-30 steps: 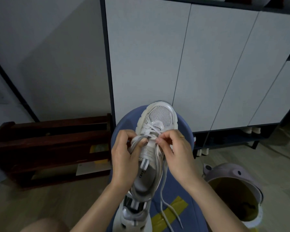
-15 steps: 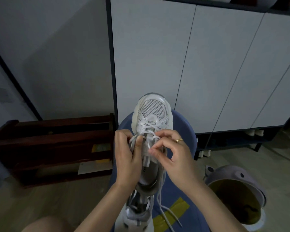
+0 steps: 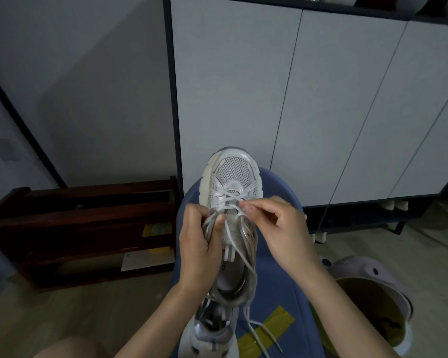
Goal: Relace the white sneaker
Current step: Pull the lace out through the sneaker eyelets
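Observation:
A white sneaker (image 3: 233, 177) with a mesh toe is held up in front of me, toe pointing away. My left hand (image 3: 199, 249) grips its left side at the eyelets, thumb pressed on the tongue. My right hand (image 3: 282, 228) pinches the white lace (image 3: 241, 244) between thumb and forefinger at the upper right eyelets. The lace crosses a few times near the toe, and its loose ends hang down past the heel. A second white sneaker (image 3: 210, 334) lies below, partly hidden by my left forearm.
A blue round seat (image 3: 277, 280) with yellow tape strips lies under the shoes. A pale bin (image 3: 373, 306) stands at lower right. A dark wooden rack (image 3: 88, 228) is on the left, white cabinet doors (image 3: 321, 99) behind.
The sneaker has risen a little and my right hand has shifted up and to the right, drawing the lace out at the upper eyelets. My left hand keeps its grip.

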